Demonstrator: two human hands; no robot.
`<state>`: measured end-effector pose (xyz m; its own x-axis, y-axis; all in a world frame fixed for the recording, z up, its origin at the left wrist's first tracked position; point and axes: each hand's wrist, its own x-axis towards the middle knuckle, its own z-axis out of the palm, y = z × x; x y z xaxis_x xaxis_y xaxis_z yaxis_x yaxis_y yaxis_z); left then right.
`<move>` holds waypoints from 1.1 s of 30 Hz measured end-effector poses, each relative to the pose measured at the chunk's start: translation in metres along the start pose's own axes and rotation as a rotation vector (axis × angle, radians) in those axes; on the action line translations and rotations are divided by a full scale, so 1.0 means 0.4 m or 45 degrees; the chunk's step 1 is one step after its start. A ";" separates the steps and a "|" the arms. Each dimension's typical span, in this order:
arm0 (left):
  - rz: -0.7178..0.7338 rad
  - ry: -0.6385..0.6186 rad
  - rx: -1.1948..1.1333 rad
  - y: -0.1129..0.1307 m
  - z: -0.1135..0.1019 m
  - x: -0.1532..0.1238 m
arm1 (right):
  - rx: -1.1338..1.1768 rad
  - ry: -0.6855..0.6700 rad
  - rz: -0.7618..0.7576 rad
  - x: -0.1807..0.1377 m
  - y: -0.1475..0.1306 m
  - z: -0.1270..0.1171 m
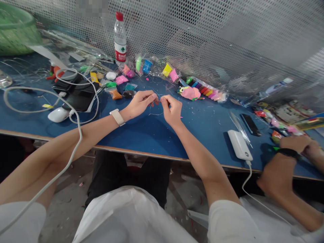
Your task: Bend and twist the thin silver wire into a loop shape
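Over the blue table [152,138], my left hand [141,103] and my right hand [172,109] meet with their fingertips almost touching. Each hand is closed in a pinch. A thin pale strand [155,114], thread or fine wire, loops down below the fingertips and seems to run between both hands. The ends inside my fingers are hidden. Just right of my right hand lies a pink clay figure [189,92] with yellow and green parts. Small bags of brown clay [115,94] and black clay [129,94] lie beyond my left hand.
A red-capped bottle [120,40] stands by the perforated metal screen [202,37]. Black devices [81,96] and a white cable [80,128] lie left; the cable crosses my left arm. A white power bank [239,145] and phone [250,124] lie right, near another person's hands [296,145].
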<state>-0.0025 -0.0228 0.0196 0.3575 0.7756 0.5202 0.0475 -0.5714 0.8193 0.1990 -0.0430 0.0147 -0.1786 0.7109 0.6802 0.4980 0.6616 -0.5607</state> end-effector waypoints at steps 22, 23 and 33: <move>0.113 0.022 0.144 -0.020 -0.037 0.001 | 0.064 0.225 0.126 0.012 0.000 -0.009; 0.190 0.067 0.285 -0.018 -0.040 -0.001 | 0.041 0.234 0.137 0.013 0.005 -0.010; 0.527 0.020 0.951 -0.019 -0.028 0.004 | -0.087 0.115 0.003 -0.001 -0.029 0.012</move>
<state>-0.0128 -0.0141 0.0167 0.4692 0.4659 0.7502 0.5206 -0.8321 0.1913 0.1893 -0.0498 0.0186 -0.1015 0.6859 0.7206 0.5558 0.6398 -0.5308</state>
